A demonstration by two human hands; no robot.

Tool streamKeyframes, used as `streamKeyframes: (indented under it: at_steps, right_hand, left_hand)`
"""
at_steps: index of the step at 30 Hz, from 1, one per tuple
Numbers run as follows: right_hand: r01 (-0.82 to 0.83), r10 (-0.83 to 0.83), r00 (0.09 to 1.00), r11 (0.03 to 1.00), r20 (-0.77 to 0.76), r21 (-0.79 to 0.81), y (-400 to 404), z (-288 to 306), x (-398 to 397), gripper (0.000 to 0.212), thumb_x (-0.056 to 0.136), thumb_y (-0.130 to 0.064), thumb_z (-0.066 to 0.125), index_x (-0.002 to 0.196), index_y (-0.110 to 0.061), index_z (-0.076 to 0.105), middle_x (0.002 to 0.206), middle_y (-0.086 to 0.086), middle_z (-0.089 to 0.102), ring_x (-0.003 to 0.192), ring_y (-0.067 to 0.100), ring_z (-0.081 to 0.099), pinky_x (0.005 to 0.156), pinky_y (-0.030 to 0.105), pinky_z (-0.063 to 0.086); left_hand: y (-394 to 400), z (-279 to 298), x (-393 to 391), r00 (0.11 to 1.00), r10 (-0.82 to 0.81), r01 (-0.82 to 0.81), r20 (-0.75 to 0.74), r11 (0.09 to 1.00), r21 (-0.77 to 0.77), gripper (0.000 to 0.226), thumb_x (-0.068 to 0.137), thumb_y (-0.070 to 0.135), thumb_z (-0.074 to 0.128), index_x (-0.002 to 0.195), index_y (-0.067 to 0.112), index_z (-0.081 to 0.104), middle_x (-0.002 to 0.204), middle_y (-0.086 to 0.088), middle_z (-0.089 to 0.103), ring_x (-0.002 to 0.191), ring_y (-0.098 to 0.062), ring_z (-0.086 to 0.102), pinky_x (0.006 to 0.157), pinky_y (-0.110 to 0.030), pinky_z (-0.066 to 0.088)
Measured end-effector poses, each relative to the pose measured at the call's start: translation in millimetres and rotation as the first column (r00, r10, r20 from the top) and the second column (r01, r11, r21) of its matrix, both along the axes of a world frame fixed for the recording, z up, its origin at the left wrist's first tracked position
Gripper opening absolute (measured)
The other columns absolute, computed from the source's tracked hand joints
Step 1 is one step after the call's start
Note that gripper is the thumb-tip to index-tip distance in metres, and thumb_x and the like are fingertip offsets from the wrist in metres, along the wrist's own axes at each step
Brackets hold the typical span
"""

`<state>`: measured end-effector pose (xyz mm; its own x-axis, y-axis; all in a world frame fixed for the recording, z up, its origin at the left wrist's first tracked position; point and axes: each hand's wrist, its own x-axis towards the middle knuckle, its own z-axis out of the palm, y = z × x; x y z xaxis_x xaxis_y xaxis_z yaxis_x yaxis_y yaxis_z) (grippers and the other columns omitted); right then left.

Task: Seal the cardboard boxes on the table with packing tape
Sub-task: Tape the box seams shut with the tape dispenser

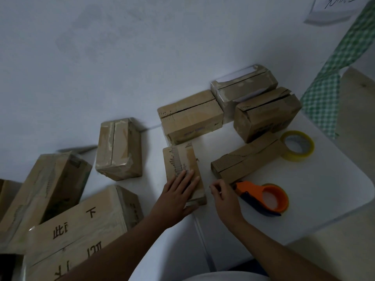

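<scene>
At lower centre the left hand lies flat with straight fingers on a small cardboard box on the white tabletop, the right hand curls empty beside the orange tape dispenser, and a yellowish tape roll lies farther right.

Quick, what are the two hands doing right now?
Left hand: open, fingers flat, pressing on the small box.
Right hand: fingers curled, pinching something too small to tell, beside the orange tape dispenser.
</scene>
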<state>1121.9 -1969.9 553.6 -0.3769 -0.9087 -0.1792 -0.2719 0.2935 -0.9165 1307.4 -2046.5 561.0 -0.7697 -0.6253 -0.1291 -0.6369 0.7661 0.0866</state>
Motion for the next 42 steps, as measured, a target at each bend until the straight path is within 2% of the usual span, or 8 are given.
streamKeyframes:
  at_steps: [6, 11, 19, 22, 24, 28, 37, 42]
  right_hand:
    - [-0.107, 0.103, 0.984, 0.994, -0.143, -0.02, -10.9, -6.6, 9.6, 0.009, 0.101, -0.017, 0.045, 0.096, -0.018, 0.052, 0.092, -0.002, 0.053, 0.085, 0.01, 0.049, 0.071, 0.016, 0.039]
    - [-0.118, 0.122, 0.986, 0.992, -0.11, 0.05, -18.8, -1.2, 17.5, 0.011, 0.101, -0.015, 0.044, 0.108, -0.01, 0.05, 0.104, 0.007, 0.054, 0.093, 0.02, 0.055, 0.08, 0.036, 0.049]
    - [-0.314, 0.386, 0.9, 0.896, -0.201, 0.315, -30.6, 0.7, 2.0, 0.031, 0.099, -0.013, 0.049, 0.129, -0.007, 0.045, 0.132, 0.011, 0.043, 0.116, 0.023, 0.048, 0.096, 0.033, 0.043]
    - [-0.359, 0.419, 0.888, 0.889, -0.19, 0.284, -12.2, -2.8, -6.7, 0.029, 0.093, 0.001, 0.047, 0.119, -0.011, 0.051, 0.126, 0.006, 0.046, 0.114, 0.019, 0.049, 0.093, 0.029, 0.043]
    - [-0.396, 0.434, 0.879, 0.895, -0.195, 0.208, 0.4, -1.3, -12.0, 0.025, 0.091, -0.006, 0.053, 0.111, -0.02, 0.051, 0.117, -0.003, 0.046, 0.11, 0.013, 0.05, 0.085, 0.023, 0.043]
    - [-0.487, 0.502, 0.813, 0.864, -0.294, 0.13, -3.3, 11.1, -21.5, 0.026, 0.089, -0.037, 0.066, 0.104, -0.021, 0.053, 0.107, -0.007, 0.049, 0.098, 0.007, 0.048, 0.079, 0.021, 0.043]
    - [-0.591, 0.662, 0.458, 0.726, -0.593, 0.353, -27.0, 28.0, -25.6, 0.041, 0.091, -0.053, 0.056, 0.11, -0.017, 0.05, 0.111, -0.001, 0.052, 0.1, 0.014, 0.05, 0.073, 0.024, 0.032]
    - [-0.526, 0.509, 0.622, 0.835, -0.595, 0.164, -10.5, 33.9, -20.9, 0.055, 0.089, -0.056, 0.057, 0.126, -0.017, 0.046, 0.122, -0.002, 0.045, 0.103, 0.012, 0.051, 0.081, 0.023, 0.046]
  left_hand:
    - [-1.2, -3.5, 0.8, 0.998, -0.021, 0.02, 0.058, 1.0, 0.005, 0.097, 0.089, 0.056, 0.057, 0.158, 0.022, -0.002, 0.166, -0.004, -0.005, 0.153, -0.026, -0.004, 0.122, -0.048, 0.014]
    - [0.5, -4.5, 0.3, 0.999, -0.001, 0.001, 0.041, 1.0, 0.006, 0.106, 0.083, 0.05, 0.069, 0.159, 0.022, -0.001, 0.166, -0.004, -0.003, 0.153, -0.026, -0.002, 0.121, -0.048, 0.014]
    - [-0.4, 0.8, 1.3, 0.999, -0.021, 0.019, 0.05, 0.999, 0.039, 0.104, 0.087, 0.051, 0.062, 0.157, 0.026, -0.009, 0.166, -0.002, -0.011, 0.152, -0.025, -0.012, 0.122, -0.045, 0.0]
    - [-1.0, 2.3, 1.6, 0.998, -0.028, 0.024, 0.063, 0.998, 0.05, 0.101, 0.089, 0.052, 0.058, 0.157, 0.026, -0.011, 0.165, -0.001, -0.016, 0.151, -0.024, -0.017, 0.122, -0.045, -0.004]
    - [-0.8, 2.2, 1.3, 0.998, -0.026, 0.023, 0.056, 0.998, 0.053, 0.1, 0.089, 0.052, 0.058, 0.157, 0.026, -0.012, 0.165, -0.001, -0.017, 0.151, -0.023, -0.018, 0.122, -0.044, -0.005]
    - [-2.7, 3.3, 2.5, 0.998, -0.053, 0.05, 0.043, 0.997, 0.055, 0.102, 0.088, 0.052, 0.058, 0.156, 0.027, -0.013, 0.165, -0.001, -0.015, 0.151, -0.023, -0.017, 0.122, -0.044, -0.002]
    - [-8.9, 0.1, 4.9, 0.995, -0.094, 0.092, 0.04, 0.995, 0.042, 0.106, 0.086, 0.054, 0.061, 0.156, 0.028, -0.013, 0.165, 0.001, -0.016, 0.151, -0.021, -0.018, 0.123, -0.044, -0.003]
    - [-12.7, 16.8, -6.7, 0.985, 0.06, -0.021, -0.164, 0.972, 0.233, 0.073, 0.092, 0.069, 0.038, 0.155, 0.035, 0.023, 0.164, 0.009, 0.01, 0.151, -0.01, -0.001, 0.121, -0.047, 0.014]
